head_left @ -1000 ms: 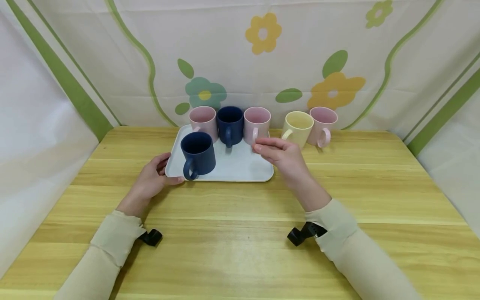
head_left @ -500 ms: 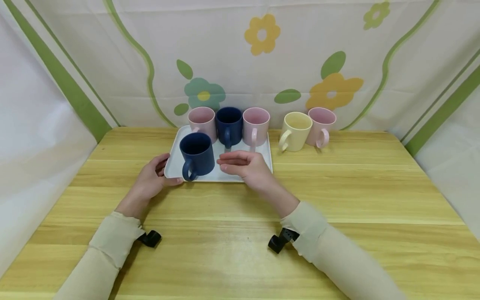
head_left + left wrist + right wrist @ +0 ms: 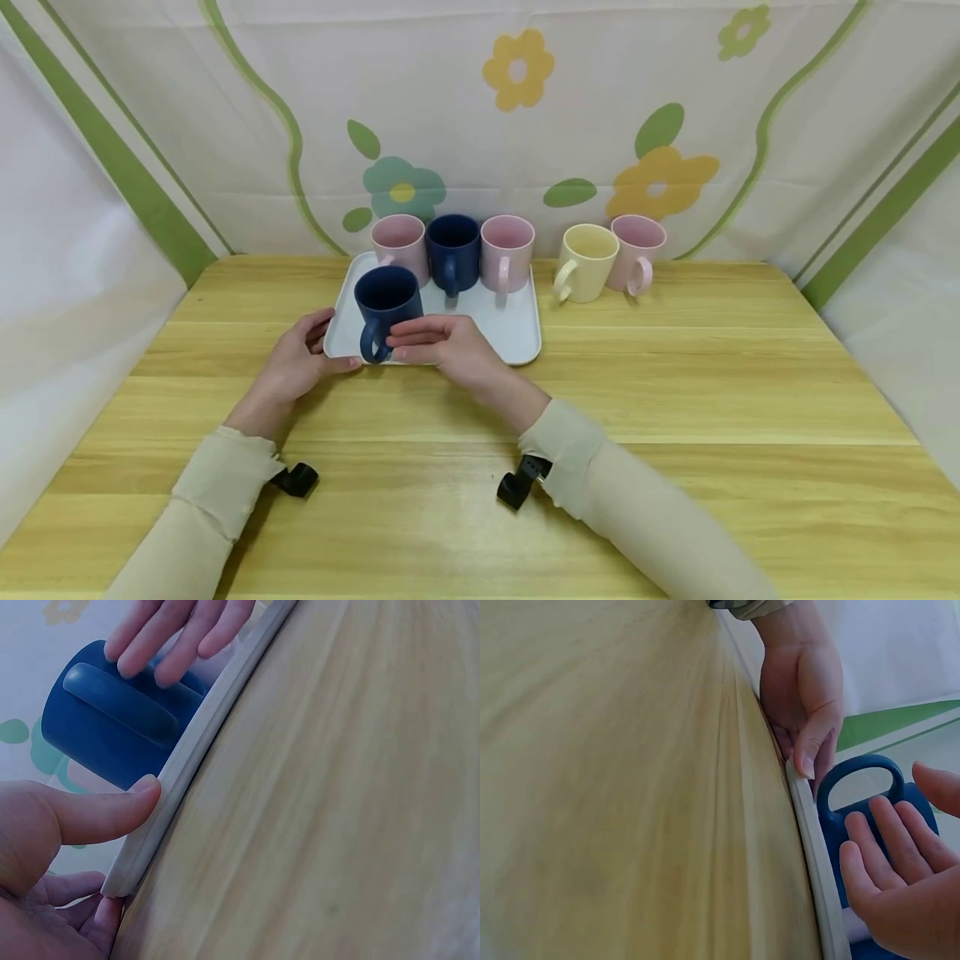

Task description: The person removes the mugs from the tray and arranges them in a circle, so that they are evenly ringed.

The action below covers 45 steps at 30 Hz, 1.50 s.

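Note:
At its front left corner, a white tray (image 3: 519, 333) is gripped by my left hand (image 3: 288, 367); the left wrist view shows the thumb (image 3: 124, 814) on the rim and fingers beneath. A dark blue mug (image 3: 381, 293) stands upright on the tray by that corner, its handle (image 3: 857, 769) facing the front. My right hand (image 3: 450, 346) is in front of this mug's right side, fingers (image 3: 900, 844) extended and close to the handle. Whether they touch the mug I cannot tell. Nothing is held in the right hand.
Along the tray's back stand a pink mug (image 3: 405, 242), another blue mug (image 3: 453, 250) and a second pink mug (image 3: 507, 250). Right of the tray, a yellow mug (image 3: 588, 267) and a pink mug (image 3: 636, 250) stand on the wooden table (image 3: 712, 375). A flowered curtain (image 3: 450, 92) hangs behind.
My right hand has moved left, from beside the pink mug and the yellow mug across the tray's front to the front blue mug. My left hand keeps its grip on the tray corner.

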Motion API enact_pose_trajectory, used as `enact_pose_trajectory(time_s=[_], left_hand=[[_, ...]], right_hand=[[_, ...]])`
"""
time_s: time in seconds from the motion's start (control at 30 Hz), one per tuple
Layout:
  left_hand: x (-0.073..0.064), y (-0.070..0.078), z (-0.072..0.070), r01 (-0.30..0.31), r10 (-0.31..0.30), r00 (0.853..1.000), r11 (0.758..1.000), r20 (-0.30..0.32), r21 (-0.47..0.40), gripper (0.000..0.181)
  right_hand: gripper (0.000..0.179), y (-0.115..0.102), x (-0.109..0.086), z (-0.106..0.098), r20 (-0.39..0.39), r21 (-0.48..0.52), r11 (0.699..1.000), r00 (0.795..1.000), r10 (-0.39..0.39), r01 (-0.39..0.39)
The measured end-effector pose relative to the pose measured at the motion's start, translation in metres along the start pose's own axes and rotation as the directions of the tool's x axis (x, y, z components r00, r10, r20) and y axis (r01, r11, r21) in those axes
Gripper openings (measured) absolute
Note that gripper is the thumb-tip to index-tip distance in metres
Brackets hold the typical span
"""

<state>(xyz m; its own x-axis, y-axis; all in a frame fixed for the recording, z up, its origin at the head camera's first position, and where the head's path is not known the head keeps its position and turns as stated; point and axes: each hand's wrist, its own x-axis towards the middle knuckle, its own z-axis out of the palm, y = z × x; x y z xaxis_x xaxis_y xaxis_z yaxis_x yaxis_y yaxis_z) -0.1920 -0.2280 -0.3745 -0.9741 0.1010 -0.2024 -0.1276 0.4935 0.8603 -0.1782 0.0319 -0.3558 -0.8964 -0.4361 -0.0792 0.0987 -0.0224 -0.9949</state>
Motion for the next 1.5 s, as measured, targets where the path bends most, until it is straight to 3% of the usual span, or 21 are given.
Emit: enact_pose_trajectory(time_s=[0.37,0.7,0.97,1.2,1.5], left_hand=[[0.002,-0.001,0.001,-0.006,0.006,1.000,1.000,0.014,-0.016,0.106],[0.000,-0.001,0.000,-0.015,0.015,1.000,1.000,0.012,-0.022,0.106],[0.000,-0.002,-0.001,-0.018,0.018,1.000,1.000,0.005,-0.015,0.106],[0.000,-0.002,0.000,-0.002,0.002,1.000,1.000,0.005,-0.005,0.106],[0.002,-0.004,-0.001,0.010,-0.010,1.000,1.000,0.008,-0.006,0.107]], right_hand=[[0.040,0.003,0.011,0.017,0.011,0.079,0.989,0.993,0.121,-0.121],[0.037,0.002,0.016,0.024,0.137,0.165,0.974,0.982,0.130,-0.152],[0.026,0.002,0.009,0.018,0.090,0.182,0.973,0.988,0.129,-0.143],[0.005,0.005,0.005,0.005,0.031,0.153,0.976,0.987,0.155,-0.158],[0.014,0.001,0.003,-0.007,0.006,0.154,0.969,0.981,0.193,-0.192]])
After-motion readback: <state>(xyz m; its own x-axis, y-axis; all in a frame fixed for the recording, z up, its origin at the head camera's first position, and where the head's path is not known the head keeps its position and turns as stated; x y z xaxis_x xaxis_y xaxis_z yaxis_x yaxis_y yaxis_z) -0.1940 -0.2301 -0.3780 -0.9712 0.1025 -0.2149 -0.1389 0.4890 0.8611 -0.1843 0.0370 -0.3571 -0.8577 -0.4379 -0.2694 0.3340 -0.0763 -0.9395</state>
